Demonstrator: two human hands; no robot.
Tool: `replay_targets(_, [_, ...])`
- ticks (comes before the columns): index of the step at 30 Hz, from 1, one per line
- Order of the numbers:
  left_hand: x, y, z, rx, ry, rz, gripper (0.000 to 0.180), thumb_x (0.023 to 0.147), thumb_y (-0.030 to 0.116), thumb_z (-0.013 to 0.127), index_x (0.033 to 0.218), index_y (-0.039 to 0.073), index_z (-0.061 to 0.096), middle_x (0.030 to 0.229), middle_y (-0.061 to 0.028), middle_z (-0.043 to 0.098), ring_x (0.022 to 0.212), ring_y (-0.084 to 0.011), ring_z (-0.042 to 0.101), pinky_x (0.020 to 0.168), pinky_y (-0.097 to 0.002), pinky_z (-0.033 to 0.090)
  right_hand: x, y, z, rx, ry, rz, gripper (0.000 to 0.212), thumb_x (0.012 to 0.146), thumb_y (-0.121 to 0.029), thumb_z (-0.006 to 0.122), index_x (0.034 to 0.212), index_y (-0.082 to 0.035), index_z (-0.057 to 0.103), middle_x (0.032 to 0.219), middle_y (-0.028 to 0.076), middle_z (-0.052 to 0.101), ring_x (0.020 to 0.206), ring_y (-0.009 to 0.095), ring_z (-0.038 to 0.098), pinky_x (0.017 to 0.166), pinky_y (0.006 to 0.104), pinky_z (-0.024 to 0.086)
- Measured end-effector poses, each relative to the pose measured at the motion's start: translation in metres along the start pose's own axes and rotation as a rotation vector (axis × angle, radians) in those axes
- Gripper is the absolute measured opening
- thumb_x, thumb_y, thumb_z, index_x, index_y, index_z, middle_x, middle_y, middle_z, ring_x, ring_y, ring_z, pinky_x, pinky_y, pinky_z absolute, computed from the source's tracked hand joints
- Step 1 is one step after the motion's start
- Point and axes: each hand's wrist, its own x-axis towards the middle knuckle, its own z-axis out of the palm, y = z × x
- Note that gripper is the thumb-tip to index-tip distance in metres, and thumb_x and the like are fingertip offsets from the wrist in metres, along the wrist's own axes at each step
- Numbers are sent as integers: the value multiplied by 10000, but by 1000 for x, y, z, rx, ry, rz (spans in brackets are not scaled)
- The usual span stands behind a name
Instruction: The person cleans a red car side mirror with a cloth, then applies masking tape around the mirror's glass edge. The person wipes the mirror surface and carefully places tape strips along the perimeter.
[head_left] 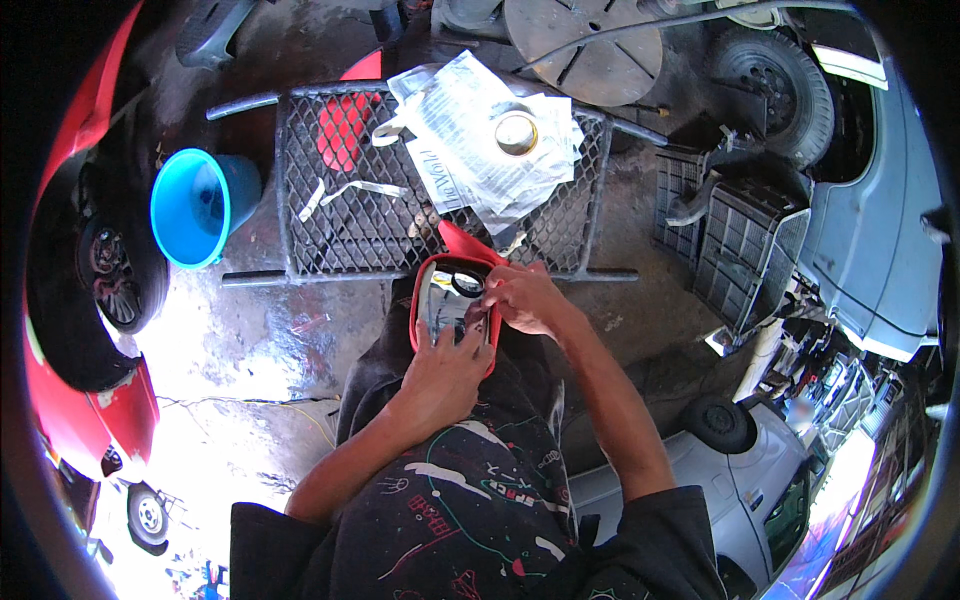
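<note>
On my lap lies a red car side mirror [416, 318], its glass facing up and a red arm-like part pointing away from me. My left hand [447, 375] lies over its near end, fingers extended onto the glass and steadying it. At the right edge of the glass, my right hand [524, 298] has its fingers pinched together against the rim. Whatever they grip there is too small to make out. Beyond the mirror, newspaper sheets [460, 130] and a roll of masking tape [516, 133] rest on a black mesh-topped metal stand [350, 228].
Torn tape strips [365, 187] and a red painted part [345, 125] are also at the stand. A blue bucket [190, 210] stands left of it. Black crates [745, 250] and a wheel [775, 95] are at right. Cars flank me, a red one [100, 420] at left.
</note>
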Motion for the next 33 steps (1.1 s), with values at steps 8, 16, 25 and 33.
replay_targets(8, [1, -2, -4, 60, -121, -15, 508, 699, 288, 710, 1129, 55, 574, 1114, -135, 514, 1136, -337, 488, 990, -617, 285, -1, 10, 13, 193, 126, -49, 369, 701, -16, 614, 869, -323, 732, 944, -21, 550, 988, 166, 536, 839, 457, 329])
replay_targets(16, [5, 6, 1, 140, -101, -45, 545, 673, 299, 703, 1133, 33, 584, 1174, -142, 513, 1088, -326, 509, 919, -588, 367, -2, 5, 25, 157, 153, 53, 359, 698, -16, 601, 913, -286, 697, 1040, -13, 568, 1035, 228, 539, 823, 441, 383])
replay_targets(25, [19, 1, -9, 102, -227, -71, 665, 662, 387, 706, 1201, 29, 553, 1245, -137, 510, 1108, -299, 501, 886, -500, 415, -10, 8, 37, 236, 229, 26, 285, 733, -91, 615, 965, -247, 674, 1123, 9, 548, 1125, 252, 506, 831, 481, 386])
replay_targets(33, [22, -2, -7, 147, -202, -66, 743, 651, 471, 704, 1219, 24, 534, 1201, -139, 554, 1132, -289, 485, 883, -493, 414, -11, -2, 30, 345, 519, 75, 396, 676, 38, 533, 982, -175, 667, 1086, 77, 567, 1064, 277, 534, 867, 435, 404])
